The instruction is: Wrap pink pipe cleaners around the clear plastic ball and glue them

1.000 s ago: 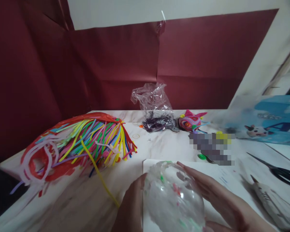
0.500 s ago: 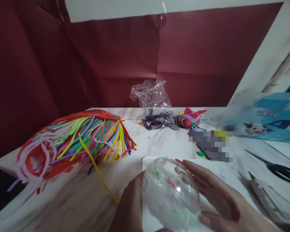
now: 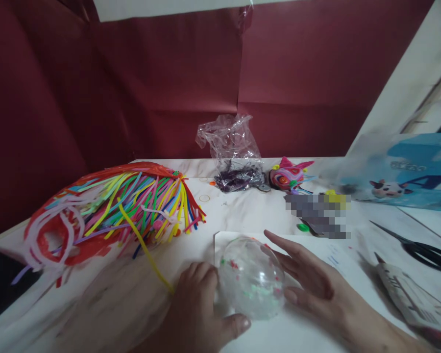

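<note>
Marbled tabletop (image 3: 242,211), head view: on near-centre white paper (image 3: 272,338), a clear rounded shell (image 3: 252,282) is flanked by the half-curled left hand (image 3: 198,299) and wide-spread right hand (image 3: 332,289); contact cannot be told. Positioning is apparently being done; gentle two-sided steadying seems called for next.

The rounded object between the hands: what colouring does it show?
The object is mostly clear, with red and green specks; head view.
</note>
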`<state>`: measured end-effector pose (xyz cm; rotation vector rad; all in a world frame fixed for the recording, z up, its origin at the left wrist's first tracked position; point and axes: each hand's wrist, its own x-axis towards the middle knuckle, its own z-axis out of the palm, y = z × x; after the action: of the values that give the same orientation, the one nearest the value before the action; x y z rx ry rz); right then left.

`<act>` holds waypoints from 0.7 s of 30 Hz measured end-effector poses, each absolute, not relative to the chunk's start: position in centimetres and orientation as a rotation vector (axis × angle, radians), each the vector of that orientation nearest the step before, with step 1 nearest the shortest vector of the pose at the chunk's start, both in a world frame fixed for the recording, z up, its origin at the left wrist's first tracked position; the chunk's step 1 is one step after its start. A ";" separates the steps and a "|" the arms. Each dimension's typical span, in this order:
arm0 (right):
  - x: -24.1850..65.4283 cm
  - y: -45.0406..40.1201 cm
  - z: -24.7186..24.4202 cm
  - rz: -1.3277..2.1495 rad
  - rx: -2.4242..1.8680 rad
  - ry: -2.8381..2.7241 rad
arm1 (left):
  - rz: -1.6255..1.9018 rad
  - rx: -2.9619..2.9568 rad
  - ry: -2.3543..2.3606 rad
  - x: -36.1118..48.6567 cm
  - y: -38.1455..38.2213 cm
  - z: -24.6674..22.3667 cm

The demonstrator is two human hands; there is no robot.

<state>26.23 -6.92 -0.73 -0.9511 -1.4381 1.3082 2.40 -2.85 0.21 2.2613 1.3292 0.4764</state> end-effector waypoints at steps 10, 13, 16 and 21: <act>25.8 -7.1 -1.1 1.248 -1.035 -1.523 | 0.392 2.196 1.368 2.0 -2.8 0.8; 25.6 -7.1 -1.2 1.183 -1.078 -1.532 | 0.416 2.155 1.372 2.0 -2.9 1.4; 25.6 -7.1 -1.4 1.145 -1.102 -1.551 | 0.416 2.192 1.348 1.5 -2.8 2.7; 25.6 -7.1 -2.0 1.144 -1.112 -1.576 | 0.491 2.178 1.468 -0.5 -2.0 5.0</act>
<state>25.59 -7.05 -1.96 -1.1123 -1.5763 1.1439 -0.54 -2.03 5.05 2.1779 1.4676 0.4912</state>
